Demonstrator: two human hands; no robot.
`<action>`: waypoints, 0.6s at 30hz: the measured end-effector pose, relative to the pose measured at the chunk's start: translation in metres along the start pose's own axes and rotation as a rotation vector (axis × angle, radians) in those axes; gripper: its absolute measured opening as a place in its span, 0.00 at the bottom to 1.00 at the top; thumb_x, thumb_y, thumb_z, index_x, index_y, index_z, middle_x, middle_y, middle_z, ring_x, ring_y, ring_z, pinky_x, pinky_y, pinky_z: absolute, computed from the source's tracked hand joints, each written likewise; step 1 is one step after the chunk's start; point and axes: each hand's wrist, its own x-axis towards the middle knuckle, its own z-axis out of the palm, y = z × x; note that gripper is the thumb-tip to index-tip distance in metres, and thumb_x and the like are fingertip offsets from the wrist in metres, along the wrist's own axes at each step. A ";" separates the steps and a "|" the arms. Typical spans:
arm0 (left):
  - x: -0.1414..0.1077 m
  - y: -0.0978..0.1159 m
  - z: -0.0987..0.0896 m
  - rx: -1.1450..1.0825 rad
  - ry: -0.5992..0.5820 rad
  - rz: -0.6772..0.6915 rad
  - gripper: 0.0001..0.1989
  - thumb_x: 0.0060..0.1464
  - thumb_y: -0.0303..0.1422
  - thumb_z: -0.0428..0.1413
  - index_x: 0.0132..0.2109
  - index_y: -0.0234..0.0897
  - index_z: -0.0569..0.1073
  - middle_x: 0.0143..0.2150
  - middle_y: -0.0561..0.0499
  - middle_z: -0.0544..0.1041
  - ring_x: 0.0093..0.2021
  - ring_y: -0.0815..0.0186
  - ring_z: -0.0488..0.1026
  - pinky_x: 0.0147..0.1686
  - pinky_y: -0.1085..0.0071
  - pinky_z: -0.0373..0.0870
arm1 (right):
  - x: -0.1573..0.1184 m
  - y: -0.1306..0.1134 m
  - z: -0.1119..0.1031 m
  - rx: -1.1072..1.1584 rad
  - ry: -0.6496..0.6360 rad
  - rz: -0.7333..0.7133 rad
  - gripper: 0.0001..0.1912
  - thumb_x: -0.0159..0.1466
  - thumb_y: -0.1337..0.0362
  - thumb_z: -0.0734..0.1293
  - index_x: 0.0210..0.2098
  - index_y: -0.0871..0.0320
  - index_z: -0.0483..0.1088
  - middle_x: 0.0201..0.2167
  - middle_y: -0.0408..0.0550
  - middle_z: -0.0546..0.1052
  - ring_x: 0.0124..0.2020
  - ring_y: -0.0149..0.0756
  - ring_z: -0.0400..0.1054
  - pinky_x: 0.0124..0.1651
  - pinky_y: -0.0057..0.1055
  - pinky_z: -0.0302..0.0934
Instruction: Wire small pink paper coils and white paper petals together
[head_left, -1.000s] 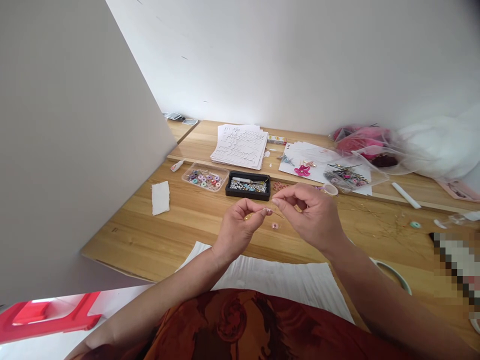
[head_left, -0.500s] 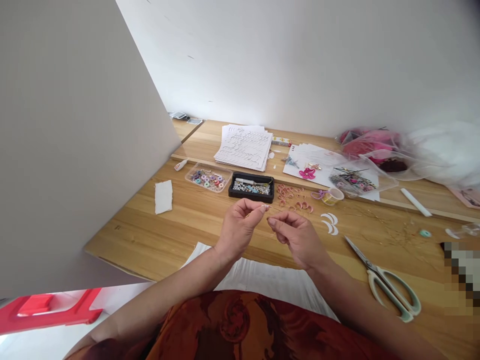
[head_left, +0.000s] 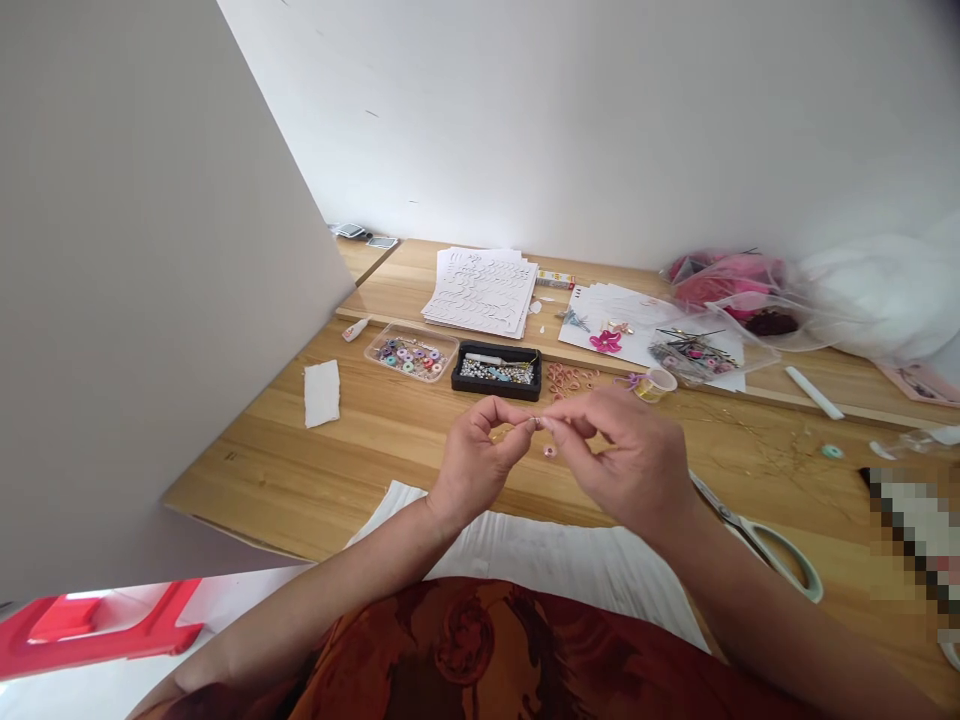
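My left hand (head_left: 480, 455) is closed, thumb and index finger pinching a thin gold-coloured wire (head_left: 498, 435) with a tiny pale piece at the fingertips. My right hand (head_left: 626, 450) meets it there, thumb and index finger pressed together on the same wire; the exact contact is too small to make out. Just under the fingertips shows a small pink round piece (head_left: 550, 451), and I cannot tell whether it hangs or lies on the table. Behind the hands are a black tray (head_left: 459, 384) of silver beads and several pink curled pieces (head_left: 568, 378).
Left of the black tray sits a clear box (head_left: 373, 352) of coloured spools. Scissors (head_left: 780, 555) lie beside my right forearm. Further back are cut paper sheets (head_left: 480, 290), a pink flower (head_left: 605, 341), a small tub (head_left: 656, 385) and a white stick (head_left: 814, 392). A white cloth (head_left: 525, 545) covers the near edge.
My right hand has moved up and left to meet the left fingertips, closing the gap where wire showed. It now covers the white crescents. The small pink round piece has come into view.
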 end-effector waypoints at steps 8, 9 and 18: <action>0.002 0.001 -0.002 -0.144 -0.062 -0.046 0.09 0.54 0.36 0.66 0.32 0.36 0.75 0.37 0.48 0.82 0.41 0.65 0.77 0.48 0.67 0.70 | 0.012 0.038 0.018 0.469 -0.105 0.512 0.09 0.59 0.58 0.74 0.31 0.57 0.78 0.17 0.37 0.65 0.20 0.26 0.52 0.23 0.28 0.49; 0.003 0.000 -0.003 -0.171 -0.059 -0.057 0.10 0.53 0.36 0.66 0.32 0.36 0.75 0.36 0.49 0.82 0.40 0.65 0.77 0.48 0.67 0.70 | 0.008 0.040 0.022 0.547 -0.128 0.582 0.11 0.58 0.55 0.75 0.31 0.57 0.78 0.17 0.36 0.63 0.20 0.26 0.52 0.23 0.28 0.49; 0.009 -0.008 0.000 -0.261 0.046 -0.086 0.09 0.52 0.35 0.66 0.32 0.36 0.76 0.37 0.49 0.82 0.42 0.65 0.77 0.50 0.66 0.70 | -0.024 0.025 0.048 0.925 -0.121 0.891 0.17 0.52 0.51 0.78 0.27 0.57 0.74 0.18 0.37 0.67 0.19 0.25 0.53 0.21 0.26 0.47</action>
